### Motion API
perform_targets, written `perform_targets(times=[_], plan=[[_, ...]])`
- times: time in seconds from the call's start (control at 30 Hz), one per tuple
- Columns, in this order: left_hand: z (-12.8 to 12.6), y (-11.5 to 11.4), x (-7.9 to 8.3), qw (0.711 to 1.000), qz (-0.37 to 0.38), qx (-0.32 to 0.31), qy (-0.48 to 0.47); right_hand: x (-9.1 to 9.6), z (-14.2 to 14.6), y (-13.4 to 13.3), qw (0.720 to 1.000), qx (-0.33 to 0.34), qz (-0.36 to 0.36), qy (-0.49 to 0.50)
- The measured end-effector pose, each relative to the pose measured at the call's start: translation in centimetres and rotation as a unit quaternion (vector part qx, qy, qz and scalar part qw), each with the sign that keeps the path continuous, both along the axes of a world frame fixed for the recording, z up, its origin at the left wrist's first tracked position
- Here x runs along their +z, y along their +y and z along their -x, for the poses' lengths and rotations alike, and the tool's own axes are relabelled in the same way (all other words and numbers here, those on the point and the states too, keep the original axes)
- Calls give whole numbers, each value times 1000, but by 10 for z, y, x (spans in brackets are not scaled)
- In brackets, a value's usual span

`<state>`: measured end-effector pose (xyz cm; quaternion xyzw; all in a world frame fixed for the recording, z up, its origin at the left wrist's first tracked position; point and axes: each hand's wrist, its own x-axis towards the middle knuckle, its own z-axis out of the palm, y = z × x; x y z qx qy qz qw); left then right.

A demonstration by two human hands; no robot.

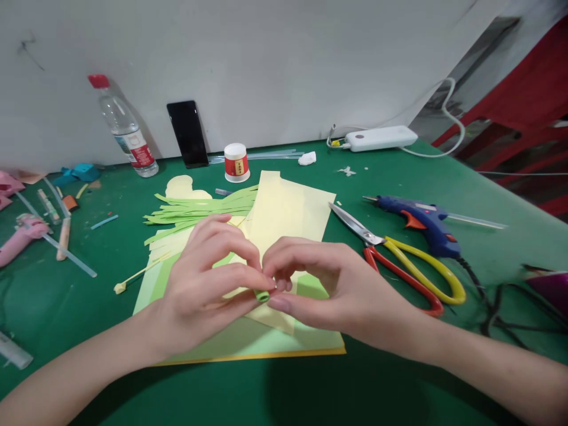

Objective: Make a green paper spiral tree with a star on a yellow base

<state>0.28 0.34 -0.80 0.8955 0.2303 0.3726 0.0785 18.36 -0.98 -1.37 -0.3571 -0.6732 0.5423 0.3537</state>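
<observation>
Between the fingertips of both hands is a small green paper roll [262, 296], its hollow end turned toward me. My left hand [213, 272] pinches it from the left, thumb below and fingers above. From the right, my right hand [317, 281] presses thumb and fingertips against its edge; the exact contact is partly hidden. Beneath the hands lie pale yellow paper sheets [293, 207] over light green sheets [310, 340]. Fringed green paper strips [204, 208] fan out behind my left hand. A thin yellow stem with a small bud [119, 287] lies to the left.
On the right lie scissors [377, 239] with red and yellow handles and a blue glue gun [421, 220] with its cord. A bottle [128, 133], a phone [188, 133], a paper cup [236, 163] and a white power strip [381, 138] line the wall. A pink glue gun [24, 234] lies left.
</observation>
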Motion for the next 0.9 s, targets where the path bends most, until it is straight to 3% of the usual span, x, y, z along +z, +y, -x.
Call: perform_targets(times=[0.2,0.33,0.43,0.53,0.63,0.67,0.73,0.8,0.9], plan=[[-1,2,-6,1000,25,4,-12,-1,0,0,998,-35,-46,4],[-2,3,-9,992,121,36,-7,1,-3,1,993,-90,-75,19],[-3,3,-8,973,227,36,28,3,-8,5,993,-101,-58,22],[-3,3,-9,929,367,0,-42,4,-11,8,995,-95,-21,20],[-2,4,-10,840,517,-50,-156,3,-11,10,995,-94,-28,18],[-1,5,-10,814,553,-65,-168,3,-11,10,994,-96,-39,17],[0,5,-8,792,586,-84,-150,2,-9,10,993,-101,-61,16],[1,4,-4,803,582,-65,-112,1,-8,9,992,-100,-77,14],[0,2,2,845,528,-13,-79,-1,-9,8,991,-93,-98,12]])
